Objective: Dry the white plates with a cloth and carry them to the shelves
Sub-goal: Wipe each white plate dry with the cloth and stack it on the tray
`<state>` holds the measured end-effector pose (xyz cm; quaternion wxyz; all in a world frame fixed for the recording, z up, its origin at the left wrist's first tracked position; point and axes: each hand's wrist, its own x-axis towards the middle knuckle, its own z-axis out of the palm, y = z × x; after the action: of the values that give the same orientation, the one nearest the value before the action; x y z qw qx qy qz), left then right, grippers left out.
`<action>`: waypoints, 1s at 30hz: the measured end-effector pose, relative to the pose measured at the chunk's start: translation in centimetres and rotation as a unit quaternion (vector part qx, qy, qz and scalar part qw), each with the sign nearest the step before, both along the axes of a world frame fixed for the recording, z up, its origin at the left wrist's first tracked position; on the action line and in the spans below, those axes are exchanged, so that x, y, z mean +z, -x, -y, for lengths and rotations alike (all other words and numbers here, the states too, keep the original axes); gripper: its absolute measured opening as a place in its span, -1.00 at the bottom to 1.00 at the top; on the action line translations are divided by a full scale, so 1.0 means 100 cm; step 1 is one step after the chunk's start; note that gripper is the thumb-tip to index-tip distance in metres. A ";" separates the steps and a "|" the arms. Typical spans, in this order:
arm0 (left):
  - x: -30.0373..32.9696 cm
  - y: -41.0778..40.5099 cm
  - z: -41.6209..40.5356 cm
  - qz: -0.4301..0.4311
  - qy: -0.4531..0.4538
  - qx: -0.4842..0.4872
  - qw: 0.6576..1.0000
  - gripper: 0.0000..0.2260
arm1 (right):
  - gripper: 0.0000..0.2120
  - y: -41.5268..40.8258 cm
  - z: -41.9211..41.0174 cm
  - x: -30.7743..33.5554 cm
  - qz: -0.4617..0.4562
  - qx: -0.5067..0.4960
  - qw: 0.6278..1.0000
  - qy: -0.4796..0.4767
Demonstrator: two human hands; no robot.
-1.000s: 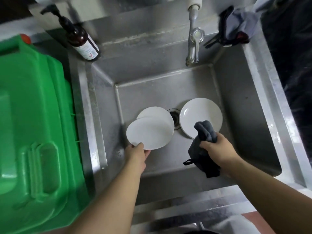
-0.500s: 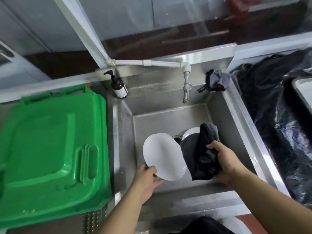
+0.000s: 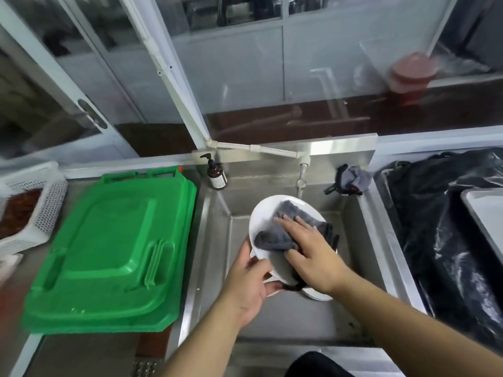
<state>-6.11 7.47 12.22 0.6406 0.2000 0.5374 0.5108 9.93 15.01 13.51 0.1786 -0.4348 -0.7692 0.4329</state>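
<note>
Leftmost, a white perforated basket (image 3: 40,210) sits at the frame edge with something reddish-brown inside, too blurred to identify. Beside it, a green plastic lid (image 3: 109,254) lies flat on the counter, its right edge just beside the rim of the steel sink (image 3: 209,240). A brown pump bottle (image 3: 216,176) stands at the sink's back left corner; its pale label carries print too small to read. Over the basin, the left hand (image 3: 249,281) grips the near edge of a white plate (image 3: 261,216), thumb curled over the rim and fingers underneath, holding it tilted above the sink. The right hand (image 3: 307,254) lies flat on a grey cloth (image 3: 275,235), fingers straight and slightly spread, pressing it against the plate's face. Under the right wrist, the rim of a second white plate (image 3: 317,295) shows low in the basin. A tap (image 3: 300,180) hangs from a white pipe at the back wall, with a bunched grey rag (image 3: 353,179) at the back right corner. The basin floor nearest the person is bare steel. Right of the sink, black plastic sheeting (image 3: 441,240) covers the counter, with a pale tray edge (image 3: 487,213) at the far right.
</note>
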 end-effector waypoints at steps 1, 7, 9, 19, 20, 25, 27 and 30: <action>0.006 -0.006 -0.002 -0.002 -0.008 -0.004 1.000 -0.40 | -0.41 -0.003 0.002 0.003 0.017 0.020 1.000 -0.001; 0.028 -0.033 0.005 -0.009 -0.019 -0.015 1.000 -0.61 | -0.49 -0.016 0.010 0.018 -0.049 0.068 0.996 0.022; 0.031 -0.039 0.008 -0.012 -0.029 -0.029 0.999 -0.68 | -0.50 -0.015 0.009 0.022 -0.019 0.099 0.994 -0.039; 0.058 -0.027 0.002 0.041 -0.098 -0.034 0.994 -0.38 | -0.49 0.006 -0.055 0.048 0.077 -0.080 0.984 -0.137; 0.061 -0.024 0.001 0.045 -0.106 -0.025 0.993 -0.39 | -0.49 0.007 -0.058 0.050 0.080 -0.101 0.983 -0.131; 0.067 -0.011 -0.003 0.051 -0.129 0.010 0.990 -0.37 | -0.48 0.019 -0.043 0.057 0.093 -0.183 0.974 -0.093; 0.069 -0.008 -0.006 0.038 -0.136 0.017 0.990 -0.37 | -0.48 0.030 -0.029 0.061 0.078 -0.215 0.972 -0.053; 0.070 -0.003 -0.011 0.025 -0.134 0.022 0.990 -0.36 | -0.48 0.045 -0.004 0.064 0.041 -0.247 0.968 0.016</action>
<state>-5.81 8.55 19.23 0.6101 0.2593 0.4517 0.5971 5.39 15.40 19.87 0.2418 -0.6316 -0.6373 0.3695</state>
